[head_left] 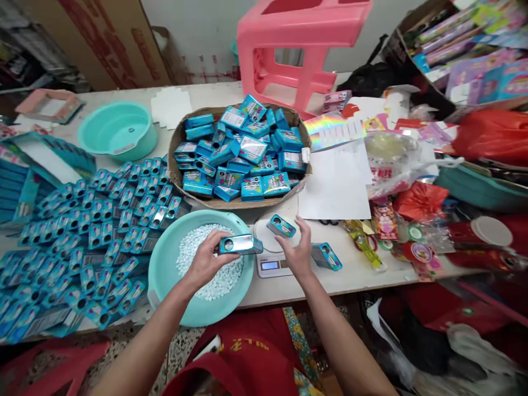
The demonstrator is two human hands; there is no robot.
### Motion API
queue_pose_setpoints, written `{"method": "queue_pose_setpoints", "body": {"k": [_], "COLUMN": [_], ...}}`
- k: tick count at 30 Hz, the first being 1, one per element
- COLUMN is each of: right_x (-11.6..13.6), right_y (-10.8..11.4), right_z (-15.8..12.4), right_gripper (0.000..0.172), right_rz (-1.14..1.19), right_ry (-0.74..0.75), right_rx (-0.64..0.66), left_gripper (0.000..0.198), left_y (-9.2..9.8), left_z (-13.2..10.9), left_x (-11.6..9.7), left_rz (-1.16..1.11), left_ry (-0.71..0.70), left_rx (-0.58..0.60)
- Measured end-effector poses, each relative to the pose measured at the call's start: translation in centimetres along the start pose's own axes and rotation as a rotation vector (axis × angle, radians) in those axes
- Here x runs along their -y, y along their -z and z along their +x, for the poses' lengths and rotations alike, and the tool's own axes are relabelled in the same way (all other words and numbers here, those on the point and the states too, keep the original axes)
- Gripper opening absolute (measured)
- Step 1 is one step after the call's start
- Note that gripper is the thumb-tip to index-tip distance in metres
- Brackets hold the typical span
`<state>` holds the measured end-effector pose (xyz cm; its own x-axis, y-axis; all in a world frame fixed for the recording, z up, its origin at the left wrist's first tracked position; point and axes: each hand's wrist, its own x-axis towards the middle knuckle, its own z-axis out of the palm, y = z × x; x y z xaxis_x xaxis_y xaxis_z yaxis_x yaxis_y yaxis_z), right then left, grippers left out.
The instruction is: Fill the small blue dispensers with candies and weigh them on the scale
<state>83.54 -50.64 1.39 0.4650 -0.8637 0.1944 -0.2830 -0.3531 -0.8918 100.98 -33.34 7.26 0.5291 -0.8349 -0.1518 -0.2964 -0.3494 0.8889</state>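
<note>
My left hand (205, 260) grips a small blue candy box (243, 244) over the bowl, its end with a round hole facing up. Beneath it, a turquoise bowl (160, 275) holds many small white candies (212, 287). A second blue box (281, 226) rests on the round plate of a white digital scale (264, 266) with a lit display. My right hand (300, 254) is beside that box, thumb and fingers apart; whether the thumb touches it I cannot tell. To the right of this hand another blue box (327, 257) lies on the table.
Many blue boxes with holes facing up (94, 236) cover the left side. Behind the bowl, a cardboard tray (177, 187) is heaped with blue boxes. An unfilled turquoise basin (117, 126), a pink stool (303, 33), white paper (334, 187) and packaged goods (385, 220) surround the work area.
</note>
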Motion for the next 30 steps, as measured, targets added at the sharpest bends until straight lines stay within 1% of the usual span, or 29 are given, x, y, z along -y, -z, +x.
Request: {"method": "queue_pose_setpoints", "body": {"k": [1,2,3,4,5,6,7,9,11,13,16,18,20,22,25,27,28,30], "right_x": [1.2,2.4,3.6,4.8,5.8,6.7,7.6,8.9,9.9,10.3,10.4,10.5,10.5,10.4,10.1,10.2,10.4,10.9], "right_y": [0.1,0.1,0.1,-0.1,-0.4,-0.7,-1.0,-1.7,-2.4,-3.2,-4.2,-4.5,-4.8,-5.2,-5.9,-6.1,-6.1,-5.9], "right_z": [-0.7,-1.5,-2.2,-2.9,-3.5,-3.9,-4.2,-4.5,-4.5,-4.6,-4.9,-5.1,-5.3,-5.5,-5.7,-5.8,-5.9,-5.9], "right_gripper": [0.067,0.069,0.066,0.058,0.048,0.039,0.033,0.031,0.032,0.031,0.028,0.029,0.031,0.031,0.029,0.028,0.028,0.029], "right_rz": [-0.017,-0.022,-0.018,-0.008,0.001,0.007,0.012,0.007,-0.034,-0.101,-0.185,-0.188,-0.17,-0.169,-0.202,-0.212,-0.207,-0.183], "right_ry": [0.067,0.112,0.123,0.106,0.075,0.048,0.036,0.075,0.16,0.218,0.251,0.254,0.262,0.26,0.235,0.226,0.227,0.236], "right_rx": [0.05,0.142,0.261,0.377,0.466,0.515,0.535,0.546,0.553,0.558,0.555,0.558,0.554,0.545,0.544,0.547,0.545,0.538], "left_gripper": [0.034,0.035,0.036,0.038,0.041,0.043,0.046,0.054,0.063,0.065,0.057,0.049,0.044,0.041,0.036,0.034,0.033,0.032], "left_y": [-0.3,-0.6,-0.8,-1.0,-1.1,-1.1,-0.9,-0.4,0.1,0.2,0.1,0.1,0.3,0.5,0.6,0.7,0.8,1.1], "left_z": [-0.5,-1.1,-1.6,-2.2,-2.7,-3.2,-3.6,-4.1,-4.1,-3.7,-3.3,-3.4,-3.9,-4.3,-4.5,-4.5,-4.6,-4.9], "left_x": [0.4,0.8,1.2,1.7,2.1,2.4,2.6,2.9,2.9,3.0,3.3,3.7,4.0,4.3,5.0,5.2,5.2,4.9], "left_rz": [-0.038,-0.087,-0.154,-0.242,-0.354,-0.484,-0.624,-0.886,-1.052,-1.11,-1.174,-1.261,-1.319,-1.306,-1.278,-1.291,-1.296,-1.276], "left_ry": [0.012,0.029,0.055,0.092,0.136,0.187,0.243,0.337,0.398,0.434,0.512,0.531,0.503,0.484,0.55,0.573,0.557,0.48], "left_rx": [0.002,0.003,0.003,0.005,0.003,-0.007,-0.031,-0.118,-0.234,-0.319,-0.405,-0.418,-0.411,-0.436,-0.484,-0.481,-0.473,-0.435]}}
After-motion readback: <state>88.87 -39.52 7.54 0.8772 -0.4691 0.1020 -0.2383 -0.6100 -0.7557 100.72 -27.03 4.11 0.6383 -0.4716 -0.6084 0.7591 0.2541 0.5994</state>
